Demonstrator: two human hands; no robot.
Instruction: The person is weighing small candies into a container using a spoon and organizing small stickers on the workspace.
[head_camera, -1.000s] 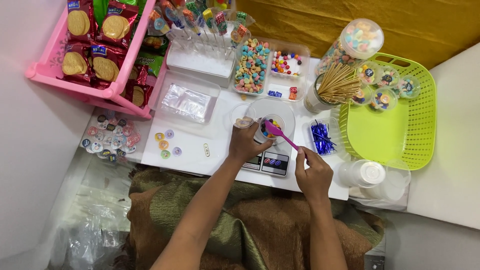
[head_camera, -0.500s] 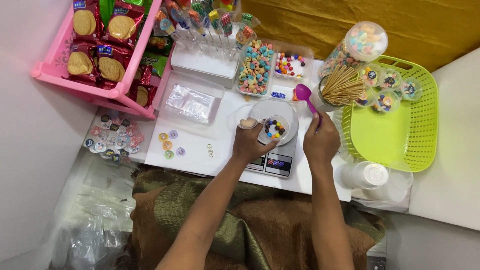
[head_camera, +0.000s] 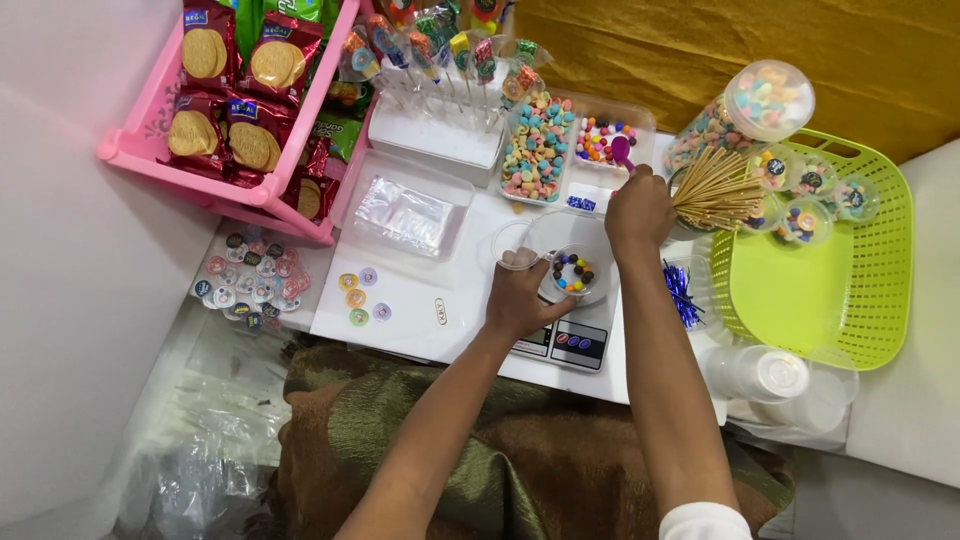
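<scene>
**A loaded scoop and a light cup on the scale**

The right hand (head_camera: 638, 208) pinches a purple scoop (head_camera: 621, 152), fingers closed narrow on its handle, with the bowl out past the fingertips over the tray of candy balls (head_camera: 600, 139). The left hand (head_camera: 522, 296) curls its fingers round a small clear cup (head_camera: 574, 271) that sits on the scale (head_camera: 572, 340), part-filled with coloured candies.

Risks, as I judge them: the round glossy candies could roll off the shallow scoop on the way across and scatter on the smooth white table (head_camera: 420, 300). The cup is thin plastic and light, so a nudge from the left fingers could tip it. The bundle of wooden sticks (head_camera: 712, 188) lies just beside the right knuckles and could be knocked.
</scene>
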